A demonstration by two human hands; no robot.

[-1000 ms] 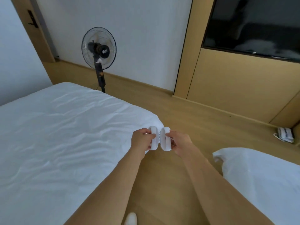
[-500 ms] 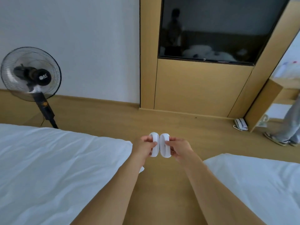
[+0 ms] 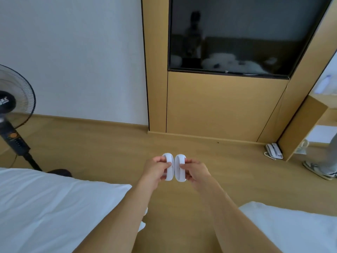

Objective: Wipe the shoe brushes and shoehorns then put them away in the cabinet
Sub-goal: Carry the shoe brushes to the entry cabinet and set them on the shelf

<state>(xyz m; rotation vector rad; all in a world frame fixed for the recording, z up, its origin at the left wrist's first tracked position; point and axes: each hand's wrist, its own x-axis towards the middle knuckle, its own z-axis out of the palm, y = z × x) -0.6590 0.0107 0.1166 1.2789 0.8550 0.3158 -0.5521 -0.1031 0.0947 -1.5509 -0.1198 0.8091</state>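
Observation:
I hold two white oval shoe brushes side by side in front of me, above the wooden floor. My left hand [image 3: 156, 169] grips the left brush [image 3: 169, 167] and my right hand [image 3: 194, 170] grips the right brush [image 3: 180, 168]. The two brushes stand upright, almost touching, with their flat faces turned toward each other. No shoehorn and no cloth is in view. A wooden cabinet wall [image 3: 218, 106] stands straight ahead.
White beds lie at the lower left [image 3: 54, 207] and lower right [image 3: 291, 227], with a floor aisle between them. A standing fan [image 3: 12, 114] is at the left. A dark TV [image 3: 246, 37] hangs ahead, a telephone [image 3: 273, 151] lies on the floor, and another person's leg [image 3: 322, 161] is at the right edge.
My view has swung to the right, from the fan and left bed toward the cabinet wall and TV. Both hands kept hold of the brushes, held together in front of me.

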